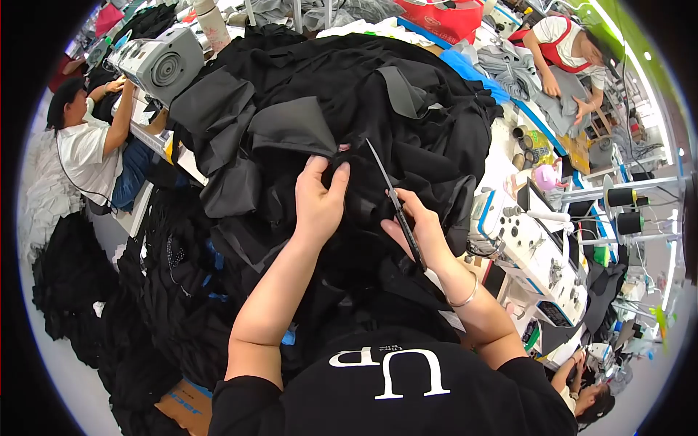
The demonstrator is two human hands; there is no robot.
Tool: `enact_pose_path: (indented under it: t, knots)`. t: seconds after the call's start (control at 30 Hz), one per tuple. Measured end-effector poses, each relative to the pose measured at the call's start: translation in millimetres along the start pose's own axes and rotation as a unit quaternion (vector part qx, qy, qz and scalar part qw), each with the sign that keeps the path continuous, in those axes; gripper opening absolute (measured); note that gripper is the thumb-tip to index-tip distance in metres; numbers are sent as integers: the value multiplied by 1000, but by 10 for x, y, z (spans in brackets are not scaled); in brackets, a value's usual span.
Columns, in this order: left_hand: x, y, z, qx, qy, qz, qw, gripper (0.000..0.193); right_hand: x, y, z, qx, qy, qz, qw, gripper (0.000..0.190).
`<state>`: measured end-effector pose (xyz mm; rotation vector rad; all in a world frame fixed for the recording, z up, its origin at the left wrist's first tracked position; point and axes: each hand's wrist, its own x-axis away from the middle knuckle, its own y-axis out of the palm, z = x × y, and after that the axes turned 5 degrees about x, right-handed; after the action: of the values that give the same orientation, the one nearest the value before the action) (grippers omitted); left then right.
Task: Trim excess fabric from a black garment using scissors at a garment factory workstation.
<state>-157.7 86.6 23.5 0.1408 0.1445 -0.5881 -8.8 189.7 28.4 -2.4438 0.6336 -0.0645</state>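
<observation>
A large heap of black cloth [305,60] lies in front of me. My left hand [320,199] pinches the edge of a black fabric piece [294,125] between thumb and fingers, close to a small pink spot [343,147]. Just to the right, my right hand [417,223] grips a pair of dark scissors [397,210], their narrow blade pointing up and away from me. The blade tip is over the cloth, a short way right of my left fingertips. Whether the blades are parted is hard to see.
Sewing machines stand at the right [534,256] and upper left [163,65]. Thread cones [621,197] sit on a rack. One co-worker [92,136] is at the left, another [567,54] at the upper right. A bottle [211,24] stands behind the heap; more black cloth [158,305] hangs lower left.
</observation>
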Motion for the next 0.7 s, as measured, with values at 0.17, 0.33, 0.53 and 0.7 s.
enact_pose_path:
  t: [0.17,0.33,0.53,0.7]
  knots:
    - [60,-97,565,23,77,-76,994,13,185,-345,-237,-55,30,-86,994,55]
    - [76,-295,997,-267,115,-225,930,13,268,-628,-504,-144,25,-186,972,85]
    - [18,-416,1044,-103,9,-289,952,26,189,-699,-497,-34,-77,-245,966,80]
    - [-27,-509,965,-36,-54,-303,951,27,105,-661,-531,-33,-57,-267,961,78]
